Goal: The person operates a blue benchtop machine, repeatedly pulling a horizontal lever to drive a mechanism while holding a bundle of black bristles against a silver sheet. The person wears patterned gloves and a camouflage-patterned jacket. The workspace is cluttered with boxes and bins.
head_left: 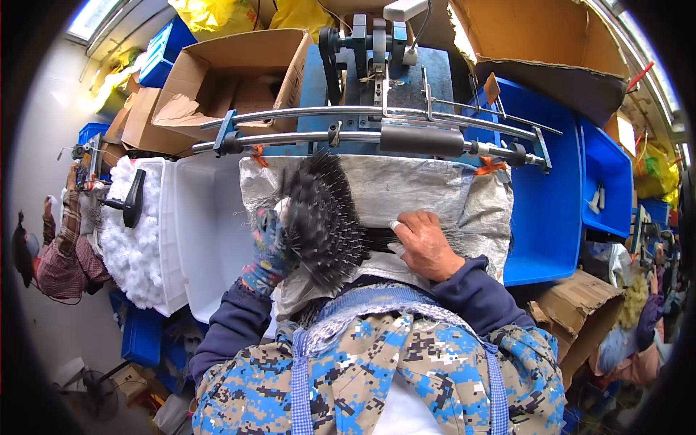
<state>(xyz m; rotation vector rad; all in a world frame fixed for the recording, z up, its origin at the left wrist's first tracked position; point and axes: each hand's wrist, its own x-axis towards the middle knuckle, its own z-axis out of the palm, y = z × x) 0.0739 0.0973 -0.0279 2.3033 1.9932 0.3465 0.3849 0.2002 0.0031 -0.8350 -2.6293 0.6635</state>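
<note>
Handling of a bristled piece at the bench. The dark bristled piece (330,217), partly blurred, stood over the left part of the silvery sheet (428,185), its bristles spread toward the right. The gloved left hand (267,250) was closed on its left side. The right hand (428,245) lay to the right, fingers part-curled beside dark fibres (378,238) on the sheet; whether it gripped any could not be told. Good practice, as judged here, called for a firm but uncrushing left hold behind the bristle tips, and for turning the piece clear of the grey roller (422,141) on the far side. The bare right fingers were best kept low and apart from the points.
</note>
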